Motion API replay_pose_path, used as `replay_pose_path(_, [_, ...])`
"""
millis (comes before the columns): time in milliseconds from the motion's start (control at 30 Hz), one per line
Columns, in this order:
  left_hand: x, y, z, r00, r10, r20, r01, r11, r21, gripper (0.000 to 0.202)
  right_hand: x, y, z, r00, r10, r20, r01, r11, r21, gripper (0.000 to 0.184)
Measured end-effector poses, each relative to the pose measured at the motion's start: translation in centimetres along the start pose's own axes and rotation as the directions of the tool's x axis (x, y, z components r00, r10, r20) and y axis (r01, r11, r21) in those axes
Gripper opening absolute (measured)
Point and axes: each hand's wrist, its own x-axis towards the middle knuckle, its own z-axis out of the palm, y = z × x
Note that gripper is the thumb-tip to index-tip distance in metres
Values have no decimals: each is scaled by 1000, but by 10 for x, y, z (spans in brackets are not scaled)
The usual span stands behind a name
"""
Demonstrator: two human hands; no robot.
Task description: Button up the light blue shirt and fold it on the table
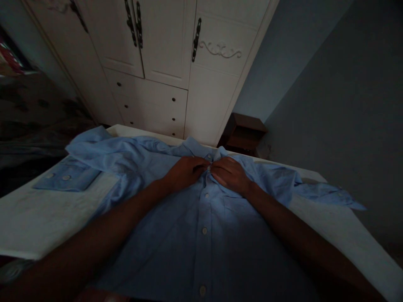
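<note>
A light blue button-up shirt (pixel 176 235) lies spread face up, its collar (pixel 195 147) at the far side and its hem toward me. Both hands meet at the front placket just below the collar. My left hand (pixel 189 171) pinches the placket edge beside a small white button (pixel 208 168). From the other side my right hand (pixel 229 174) grips the placket at that same button, fingertips nearly touching the left ones. Lower buttons run down the placket in a line, fastened as far as I can see. The left cuff (pixel 66 175) is folded flat with buttons showing.
Beneath the shirt is a white table (pixel 19 214). Behind it stands a cream wardrobe (pixel 163 46) with dark handles and drawers. A brown wooden cabinet (pixel 248 123) is beyond the table's far edge, near the grey wall (pixel 346 105). Dark fabric lies at the left.
</note>
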Motion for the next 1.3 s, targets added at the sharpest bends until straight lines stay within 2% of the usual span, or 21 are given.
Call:
replay_pose_path(100, [-2,1,0,1000,19,-4,-18,1000,24,29,-2,0,1,1000,26,5,-26,1000,6,11])
replay_pose_path(367, [-7,0,0,999,41,-3,-41,998,53,43,-7,1,5,988,124,90,-128,991,37,27])
replay_pose_path(567, [-7,10,1,999,-12,-30,15,994,108,54,-8,1,5,987,127,96,-135,987,83,32])
replay_pose_path(667, [-7,14,5,996,-80,-49,86,987,138,59,-8,2,6,985,136,109,-147,984,104,31])
replay_pose_path(767, [-6,18,9,987,-153,-53,161,960,228,44,-8,1,6,988,118,97,-127,988,90,31])
replay_pose_path(900, [-6,21,11,981,-188,-42,191,919,344,27,-6,0,5,991,103,88,-108,992,61,35])
replay_pose_path(1067, [-8,21,14,987,-161,-8,150,895,420,25,-4,0,4,995,63,83,-68,996,52,39])
replay_pose_path(1300, [-8,21,17,991,-128,-27,127,886,446,25,-6,1,7,993,106,54,-111,989,99,45])
